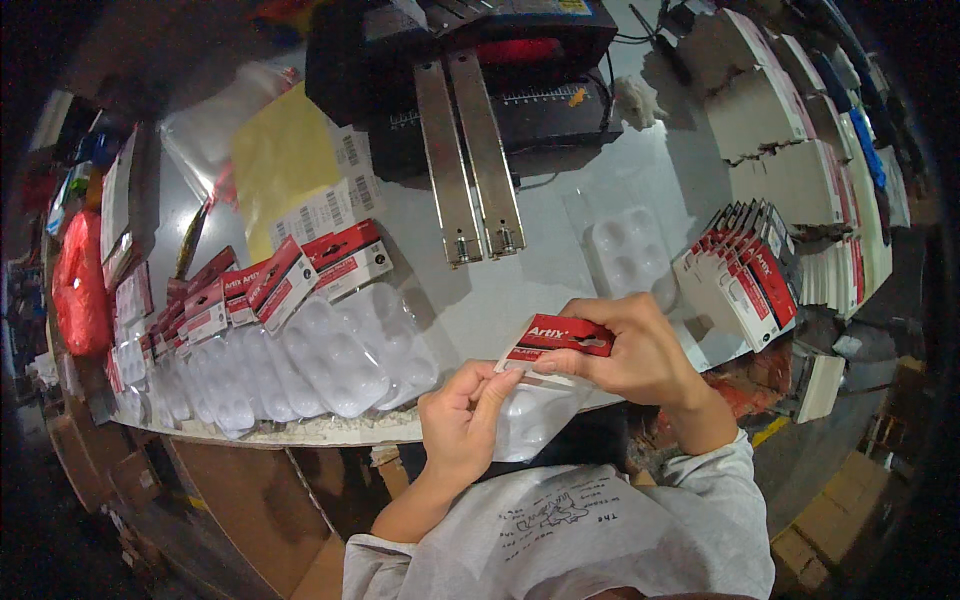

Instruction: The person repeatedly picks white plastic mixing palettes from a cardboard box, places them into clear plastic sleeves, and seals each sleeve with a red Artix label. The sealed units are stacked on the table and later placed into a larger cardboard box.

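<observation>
Both of my hands are at the table's near edge, closed on a red and white header card (556, 338) folded over the top of a clear bag. Inside the bag, a white plastic paint palette (527, 422) with round wells hangs below the card. My left hand (462, 418) pinches the card's left lower edge between thumb and fingers. From the right, my right hand (637, 352) grips the card's other end, thumb across its front. Ahead to the right lies another white palette (630, 248) in a clear bag, beside a fanned stack of header cards (745, 280).
A black machine (560, 60) with two metal arms (470, 160) stands at the back centre. Overlapping carded palettes (335, 350) line the table's left front. Behind them lie a yellow sheet (285, 165) and barcode labels (325, 210). Card stacks (790, 185) fill the right side.
</observation>
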`<state>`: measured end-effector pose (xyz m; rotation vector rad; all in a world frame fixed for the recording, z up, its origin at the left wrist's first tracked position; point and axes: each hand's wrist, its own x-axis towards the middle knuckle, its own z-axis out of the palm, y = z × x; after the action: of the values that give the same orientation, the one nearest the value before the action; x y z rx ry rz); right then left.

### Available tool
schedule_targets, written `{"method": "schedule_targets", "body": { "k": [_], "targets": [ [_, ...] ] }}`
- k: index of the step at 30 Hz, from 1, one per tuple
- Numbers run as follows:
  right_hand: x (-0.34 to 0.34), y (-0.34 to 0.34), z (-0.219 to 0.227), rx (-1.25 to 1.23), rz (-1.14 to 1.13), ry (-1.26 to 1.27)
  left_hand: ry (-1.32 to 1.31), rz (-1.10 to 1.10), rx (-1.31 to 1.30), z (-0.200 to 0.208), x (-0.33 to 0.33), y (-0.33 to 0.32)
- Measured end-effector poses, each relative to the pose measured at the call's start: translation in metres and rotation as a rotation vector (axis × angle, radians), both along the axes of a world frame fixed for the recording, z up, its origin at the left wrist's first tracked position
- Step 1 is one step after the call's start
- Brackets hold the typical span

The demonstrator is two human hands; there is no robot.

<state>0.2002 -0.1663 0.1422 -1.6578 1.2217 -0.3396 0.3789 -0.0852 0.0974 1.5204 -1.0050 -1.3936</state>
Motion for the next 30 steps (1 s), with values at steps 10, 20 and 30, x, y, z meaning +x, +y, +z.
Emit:
{"method": "schedule_targets", "body": {
  "k": [10,20,30],
  "targets": [
    [-0.014,-0.002,-0.016,-0.151,-0.127,-0.062,-0.151,0.221,-0.159,-0.005,0.004,-0.003],
    [-0.017,0.026,-0.033,0.389,-0.279,-0.413,-0.032,0.322,-0.116,-0.013,0.012,-0.005],
    [0.023,-0.001,-0.063,0.437,-0.577,-0.685,-0.259,0.304,-0.228,-0.034,0.015,-0.048]
  ]
}}
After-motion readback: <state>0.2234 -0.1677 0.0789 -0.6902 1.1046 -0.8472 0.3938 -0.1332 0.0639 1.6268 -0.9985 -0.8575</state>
